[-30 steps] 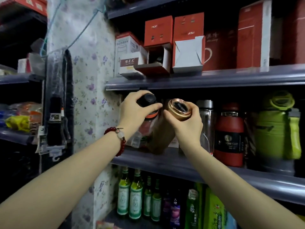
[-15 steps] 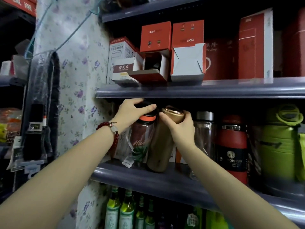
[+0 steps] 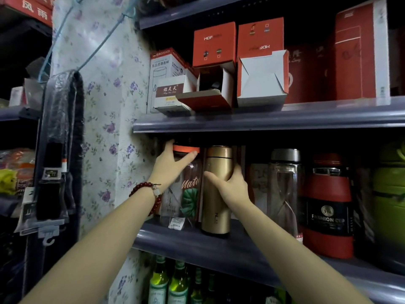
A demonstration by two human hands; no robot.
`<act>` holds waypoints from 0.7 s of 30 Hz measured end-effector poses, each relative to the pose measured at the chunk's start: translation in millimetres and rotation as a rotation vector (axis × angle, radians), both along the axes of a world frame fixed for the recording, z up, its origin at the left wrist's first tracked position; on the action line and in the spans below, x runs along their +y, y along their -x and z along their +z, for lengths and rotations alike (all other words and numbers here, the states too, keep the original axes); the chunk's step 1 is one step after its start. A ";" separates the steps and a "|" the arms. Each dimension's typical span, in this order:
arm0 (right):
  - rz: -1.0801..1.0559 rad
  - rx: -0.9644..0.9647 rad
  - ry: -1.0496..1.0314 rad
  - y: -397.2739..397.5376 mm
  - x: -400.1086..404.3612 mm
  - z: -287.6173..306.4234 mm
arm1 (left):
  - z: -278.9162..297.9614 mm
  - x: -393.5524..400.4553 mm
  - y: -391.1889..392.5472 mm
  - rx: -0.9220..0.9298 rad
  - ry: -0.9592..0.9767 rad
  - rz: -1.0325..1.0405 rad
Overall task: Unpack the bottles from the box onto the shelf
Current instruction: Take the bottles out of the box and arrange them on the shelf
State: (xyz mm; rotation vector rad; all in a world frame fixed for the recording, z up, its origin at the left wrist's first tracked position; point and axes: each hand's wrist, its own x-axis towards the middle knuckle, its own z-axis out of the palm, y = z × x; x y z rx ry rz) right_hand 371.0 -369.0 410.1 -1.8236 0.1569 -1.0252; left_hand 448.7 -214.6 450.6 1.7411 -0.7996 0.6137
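Observation:
A gold metal flask (image 3: 215,207) stands upright on the grey middle shelf (image 3: 219,249). My right hand (image 3: 230,185) is wrapped around its middle. Left of it stands a clear bottle (image 3: 188,194) with an orange band, a leaf print and a hanging tag. My left hand (image 3: 173,165) grips that bottle near its top, fingers reaching behind it. Both bottles rest on the shelf. Two opened red boxes (image 3: 219,86) with white flaps lie on the shelf above.
To the right stand a clear bottle with a grey cap (image 3: 285,187), a red and black flask (image 3: 328,207) and a green jug (image 3: 390,194). Green glass bottles (image 3: 168,284) fill the shelf below. A floral wall (image 3: 105,106) borders the left.
Both bottles went from tilted and lifted to upright on the middle shelf. My right hand slid from the flask's cap down to its body; my left hand moved down to the bottle's shoulder.

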 end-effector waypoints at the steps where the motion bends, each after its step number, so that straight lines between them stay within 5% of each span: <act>1: 0.006 0.009 -0.006 0.6 -0.7 -3.8 | -1.8 2.3 -0.7 0.005 0.003 -0.013; 6: 0.043 0.029 0.023 10.0 -0.4 -17.5 | -20.9 7.5 -1.0 0.030 -0.019 -0.170; 15: -0.036 0.200 0.072 15.9 6.8 -37.9 | -66.5 13.3 1.1 0.108 -0.001 -0.037; 21: -0.032 0.250 0.080 15.9 9.1 -35.5 | -67.3 21.6 -10.3 0.345 0.021 -0.333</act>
